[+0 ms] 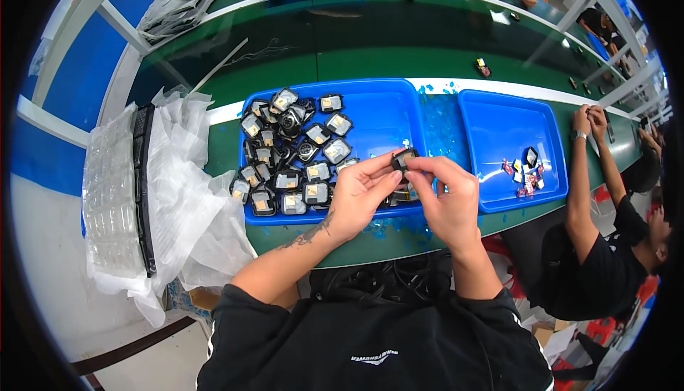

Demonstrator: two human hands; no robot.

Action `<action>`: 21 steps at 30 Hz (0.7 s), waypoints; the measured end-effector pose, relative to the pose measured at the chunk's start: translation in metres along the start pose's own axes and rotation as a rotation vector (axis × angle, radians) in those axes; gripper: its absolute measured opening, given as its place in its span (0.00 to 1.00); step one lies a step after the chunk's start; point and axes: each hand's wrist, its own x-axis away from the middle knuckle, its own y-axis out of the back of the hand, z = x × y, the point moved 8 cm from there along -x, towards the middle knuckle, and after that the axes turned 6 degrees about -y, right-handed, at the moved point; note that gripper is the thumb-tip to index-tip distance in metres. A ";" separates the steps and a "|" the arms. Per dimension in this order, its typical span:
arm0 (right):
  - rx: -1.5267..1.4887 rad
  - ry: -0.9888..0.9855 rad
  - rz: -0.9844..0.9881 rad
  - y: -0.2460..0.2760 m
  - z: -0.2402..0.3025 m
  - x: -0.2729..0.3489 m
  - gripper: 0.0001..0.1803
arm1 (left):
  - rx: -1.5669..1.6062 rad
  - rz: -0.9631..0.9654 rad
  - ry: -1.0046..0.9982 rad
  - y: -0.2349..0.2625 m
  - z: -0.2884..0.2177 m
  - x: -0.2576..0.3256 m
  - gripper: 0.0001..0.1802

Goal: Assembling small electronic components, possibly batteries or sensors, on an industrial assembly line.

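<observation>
1. Nearest the lens: black sleeves and both bare forearms rising from the lower edge, meeting over the front rim of the green worktop point(342, 245).
2. Left hand point(358, 195) and right hand point(447, 198) closed together on one small black square part point(405, 157), pinched between thumbs and fingertips from either side, held just above the near blue tray point(385, 116).
3. Step in hand, judging by the grip: close fingertip work on that single part, held up for handling rather than set down.
4. Left half of the same tray: a heap of like black parts with pale faces point(288, 152), touching and overlapping.
5. Right of it, a second blue tray point(509, 116), mostly bare, with a few small red and dark bits point(526, 171) near its front right.
6. Next move likely calls for a steady pinch and a fine turn of the part; slipping out of the fingertips seems the main risk.
7. Far left: crumpled clear plastic sheeting point(182, 198) beside stacked clear blister trays point(110, 191).
8. Right edge: another person's hands point(590, 119) raised at the worktop's rim, well apart.
</observation>
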 end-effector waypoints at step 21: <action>-0.066 -0.102 0.102 0.006 -0.010 -0.006 0.05 | -0.023 0.022 -0.041 -0.002 0.009 0.005 0.23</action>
